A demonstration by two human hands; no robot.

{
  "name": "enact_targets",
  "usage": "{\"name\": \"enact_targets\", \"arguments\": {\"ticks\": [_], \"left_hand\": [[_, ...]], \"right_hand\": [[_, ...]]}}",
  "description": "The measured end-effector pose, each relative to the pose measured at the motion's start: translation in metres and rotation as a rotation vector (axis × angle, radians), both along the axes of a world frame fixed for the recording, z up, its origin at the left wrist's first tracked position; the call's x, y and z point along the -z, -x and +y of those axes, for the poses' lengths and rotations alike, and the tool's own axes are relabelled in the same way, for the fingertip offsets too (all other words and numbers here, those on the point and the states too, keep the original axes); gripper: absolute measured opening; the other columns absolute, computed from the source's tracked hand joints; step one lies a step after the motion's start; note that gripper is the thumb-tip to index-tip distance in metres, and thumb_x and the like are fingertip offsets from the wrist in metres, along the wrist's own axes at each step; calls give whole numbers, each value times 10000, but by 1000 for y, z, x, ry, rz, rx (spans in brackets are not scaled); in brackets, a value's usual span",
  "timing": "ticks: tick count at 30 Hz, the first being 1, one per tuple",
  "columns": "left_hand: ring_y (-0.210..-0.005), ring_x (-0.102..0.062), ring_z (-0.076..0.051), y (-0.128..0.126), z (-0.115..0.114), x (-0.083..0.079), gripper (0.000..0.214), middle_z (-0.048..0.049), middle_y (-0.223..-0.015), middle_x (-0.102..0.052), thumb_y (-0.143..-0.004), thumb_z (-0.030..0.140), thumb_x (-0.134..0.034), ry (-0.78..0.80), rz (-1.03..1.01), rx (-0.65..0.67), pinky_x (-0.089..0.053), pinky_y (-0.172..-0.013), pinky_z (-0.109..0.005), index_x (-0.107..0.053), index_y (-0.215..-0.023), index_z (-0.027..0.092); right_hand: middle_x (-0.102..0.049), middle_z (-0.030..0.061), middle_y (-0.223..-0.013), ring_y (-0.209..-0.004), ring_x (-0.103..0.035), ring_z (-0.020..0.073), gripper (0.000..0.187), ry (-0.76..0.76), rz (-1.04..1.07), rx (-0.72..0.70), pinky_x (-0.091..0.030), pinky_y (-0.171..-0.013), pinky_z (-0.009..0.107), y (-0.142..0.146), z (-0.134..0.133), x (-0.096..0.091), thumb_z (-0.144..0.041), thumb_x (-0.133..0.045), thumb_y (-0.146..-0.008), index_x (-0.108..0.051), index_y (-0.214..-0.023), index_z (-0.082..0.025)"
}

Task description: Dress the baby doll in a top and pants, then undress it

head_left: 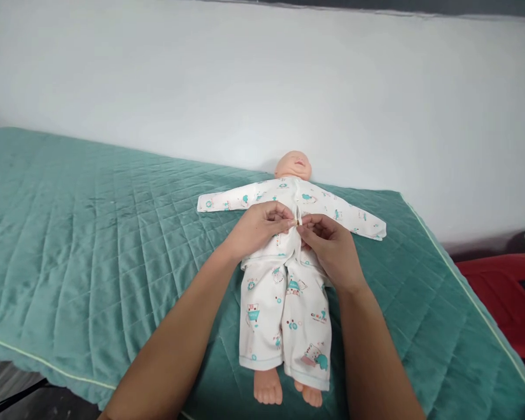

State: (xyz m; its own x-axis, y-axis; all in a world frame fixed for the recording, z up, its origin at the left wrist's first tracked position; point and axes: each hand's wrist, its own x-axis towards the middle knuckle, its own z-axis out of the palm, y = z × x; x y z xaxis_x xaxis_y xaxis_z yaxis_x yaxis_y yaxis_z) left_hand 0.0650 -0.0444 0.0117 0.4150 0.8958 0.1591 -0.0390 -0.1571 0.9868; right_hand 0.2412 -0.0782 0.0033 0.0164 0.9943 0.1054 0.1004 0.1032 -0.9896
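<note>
While the left hand pinches the front edge of a white shirt between thumb and forefinger, the right hand grips the facing edge in the same narrow hold, its other fingers curled inward. Between the two sets of fingertips, which nearly meet over the middle of the chest, a small brownish fastener shows; it is too small to tell whether it is done up. The shirt is on a doll lying on its back, its head near the wall and its feet toward the person. Both sleeves stretch out sideways, and matching trousers, printed like the shirt with teal and pink figures, cover the legs down to two bare feet. Beneath the doll spreads a green quilted cover with a pale piped edge, its surface rumpled into soft folds on the left. Behind it rises a plain white wall, topped by a dark strip. Beyond the cover's right edge stands a red object, partly cut off; grey floor shows at lower left.
</note>
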Motion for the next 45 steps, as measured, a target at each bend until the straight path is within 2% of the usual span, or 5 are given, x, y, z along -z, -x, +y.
{"name": "enact_targets", "arguments": {"ticks": [6,14,26,35,45], "left_hand": [[-735,-581,-129,4,0,-2,162,-14,-763,-650,-834,326,-708,-4,56,0,-455,-712,-269,-691,-857,166],[-710,-581,-121,5,3,4,202,-14,-786,-667,-796,346,-748,-6,68,-38,-444,-665,-261,-686,-863,166],[-733,-629,-132,7,7,9,272,-14,-795,-677,-731,341,-809,12,26,-39,-483,-673,-267,-661,-880,167],[-735,-682,-142,10,7,5,178,-17,-788,-695,-762,216,-759,78,-45,32,-526,-705,-287,-661,-900,160],[-741,-655,-124,8,7,7,195,-16,-799,-682,-808,279,-756,41,16,20,-530,-707,-267,-659,-924,155]], "right_hand": [[-586,-40,-671,-604,-521,103,225,11,7,-25,-459,-595,252,-2,1,2,-364,-754,-796,-702,-945,-203],[-619,-37,-759,-643,-548,91,258,16,33,-101,-439,-605,231,-2,1,6,-318,-776,-791,-668,-997,-205],[-668,-18,-789,-658,-614,124,283,-19,-134,-72,-475,-621,260,3,-1,4,-351,-765,-792,-617,-998,-225],[-658,-20,-812,-672,-618,120,286,-4,-124,-84,-471,-632,261,1,0,5,-347,-768,-795,-617,-1006,-228],[-660,-27,-765,-644,-597,115,269,14,-191,-74,-430,-581,248,5,-2,0,-350,-768,-796,-665,-1015,-232]]}}
